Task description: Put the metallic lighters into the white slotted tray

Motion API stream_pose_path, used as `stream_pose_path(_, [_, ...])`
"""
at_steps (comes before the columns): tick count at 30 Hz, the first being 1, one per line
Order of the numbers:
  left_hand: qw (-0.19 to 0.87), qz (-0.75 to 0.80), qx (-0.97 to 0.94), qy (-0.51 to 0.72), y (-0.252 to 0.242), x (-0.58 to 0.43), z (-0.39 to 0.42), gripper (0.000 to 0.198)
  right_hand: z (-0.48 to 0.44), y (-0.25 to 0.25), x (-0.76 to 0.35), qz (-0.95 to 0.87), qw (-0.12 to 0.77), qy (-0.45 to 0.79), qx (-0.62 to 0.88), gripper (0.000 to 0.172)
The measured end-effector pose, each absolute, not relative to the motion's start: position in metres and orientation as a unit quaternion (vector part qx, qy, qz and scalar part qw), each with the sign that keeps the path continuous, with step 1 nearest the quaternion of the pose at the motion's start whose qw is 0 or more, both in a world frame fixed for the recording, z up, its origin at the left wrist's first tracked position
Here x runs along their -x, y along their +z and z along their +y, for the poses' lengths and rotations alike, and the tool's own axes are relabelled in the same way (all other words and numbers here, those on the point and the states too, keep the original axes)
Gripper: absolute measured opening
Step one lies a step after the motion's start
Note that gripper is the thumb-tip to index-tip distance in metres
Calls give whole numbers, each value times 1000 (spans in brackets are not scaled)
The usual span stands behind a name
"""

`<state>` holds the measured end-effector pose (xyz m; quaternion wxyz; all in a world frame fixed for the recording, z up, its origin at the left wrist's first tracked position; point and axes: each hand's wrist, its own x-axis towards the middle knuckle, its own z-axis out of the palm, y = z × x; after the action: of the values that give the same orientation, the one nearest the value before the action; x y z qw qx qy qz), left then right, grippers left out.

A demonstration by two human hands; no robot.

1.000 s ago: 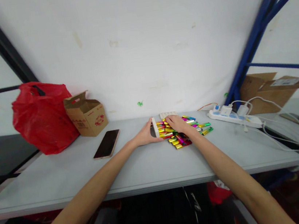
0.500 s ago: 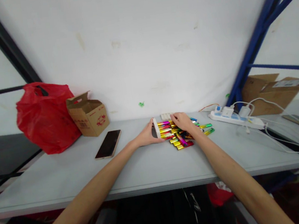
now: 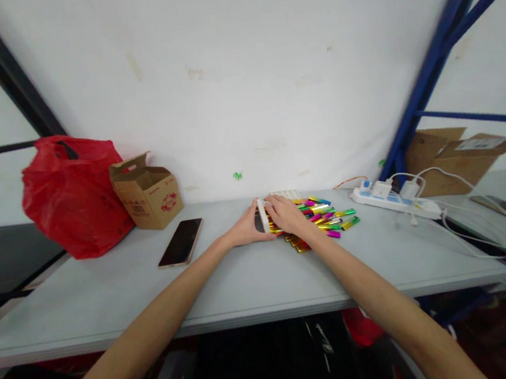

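Note:
A heap of shiny tubes (image 3: pixel 326 217) in gold, pink and green lies at the back of the grey table (image 3: pixel 227 280). My left hand (image 3: pixel 245 228) is curled round a white tray (image 3: pixel 262 214) that stands on edge at the heap's left side. My right hand (image 3: pixel 285 215) lies on top of the tubes right beside the tray, fingers bent over them. Whether it grips a tube is hidden. A second white tray (image 3: pixel 287 194) lies flat behind the heap by the wall.
A dark phone (image 3: pixel 180 242) lies left of my hands. Further left stand a small cardboard box (image 3: pixel 147 193) and a red plastic bag (image 3: pixel 71 195). A white power strip (image 3: pixel 392 199) with plugs and cables runs along the right. A blue rack post (image 3: pixel 427 61) rises behind it.
My right hand slid left across the tubes to the tray's edge, uncovering more tubes on the right. My left hand kept its hold on the upright tray.

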<state>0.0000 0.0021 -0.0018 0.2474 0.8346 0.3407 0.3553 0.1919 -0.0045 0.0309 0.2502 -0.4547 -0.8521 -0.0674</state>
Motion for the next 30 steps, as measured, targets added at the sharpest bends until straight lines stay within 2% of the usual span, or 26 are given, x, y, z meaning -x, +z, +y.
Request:
stream_pose_path(5, [214, 369, -838, 339, -5, 2, 4, 131, -11, 26, -177, -846, 147, -79, 507, 42])
stream_pose_path(11, [221, 358, -840, 342, -5, 3, 4, 129, -5, 27, -185, -860, 99, -80, 494, 39])
stream_pose_path(17, [231, 377, -833, 331, -5, 3, 5, 136, 2, 24, -194, -857, 135, -57, 494, 42])
stream_pose_path(30, [247, 372, -825, 347, -5, 5, 4, 135, 9, 29, -222, -840, 177, -46, 511, 42])
